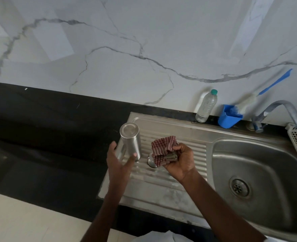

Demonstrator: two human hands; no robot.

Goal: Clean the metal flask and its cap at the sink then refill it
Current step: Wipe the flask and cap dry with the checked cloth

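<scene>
One metal flask (pixel 130 140) stands inverted on the drainboard (pixel 170 172), left hand (pixel 118 160) open, fingertips touching it. Right hand (pixel 180 158) grips checked cloth (pixel 163 149) over the cap (pixel 151 161). Risk: a nudge topples the flask onto the tabletop (pixel 48 137).

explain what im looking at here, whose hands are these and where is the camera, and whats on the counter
There is no machine here: a person wears a camera on the head, so the single picture looks down at their own two hands. They stand at a steel sink with a ribbed draining board, set in a dark counter. The left hand is open around a metal flask standing upside down on the board. The right hand grips a red checked cloth, just above a round metal piece, probably the cap. By the wall stand a plastic water bottle, a blue holder with a brush, and the tap.
</scene>
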